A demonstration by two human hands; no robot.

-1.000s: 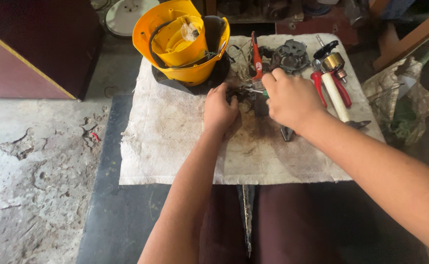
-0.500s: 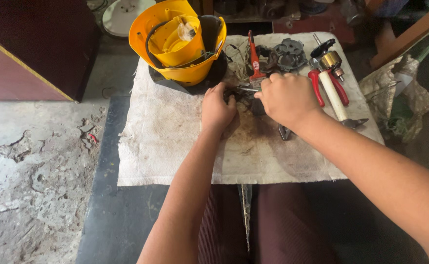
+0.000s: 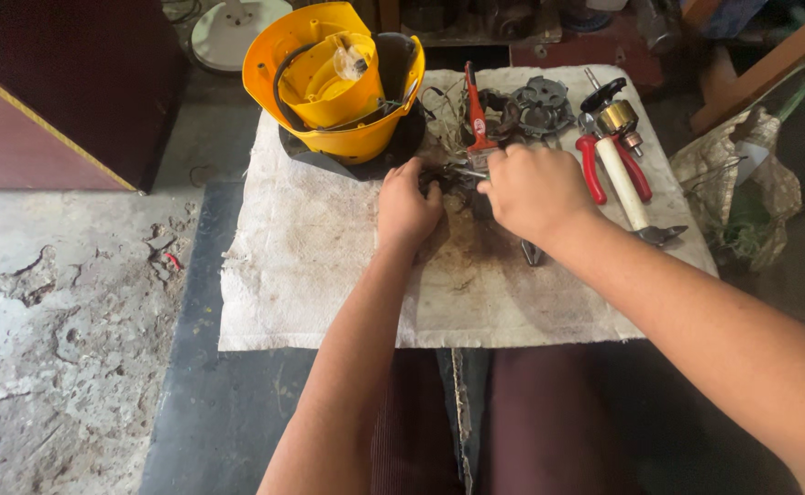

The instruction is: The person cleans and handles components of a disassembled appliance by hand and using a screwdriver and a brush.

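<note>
1. Left of where I grip, I see a cracked, flaking concrete floor (image 3: 45, 312).
2. Beyond it, far left and up, stands a dark maroon cabinet (image 3: 63, 82) with a yellow edge line.
3. Below the grip runs a dark slab (image 3: 228, 403).
4. Up and right, I see wooden furniture legs (image 3: 769, 55).
5. Light is dim and even.

On the cloth (image 3: 329, 275) covering the worktop: housing (image 3: 334, 87) at rear left, gear plate (image 3: 540, 103) rear centre, pliers (image 3: 613, 170) right, both hands meeting at centre
</note>
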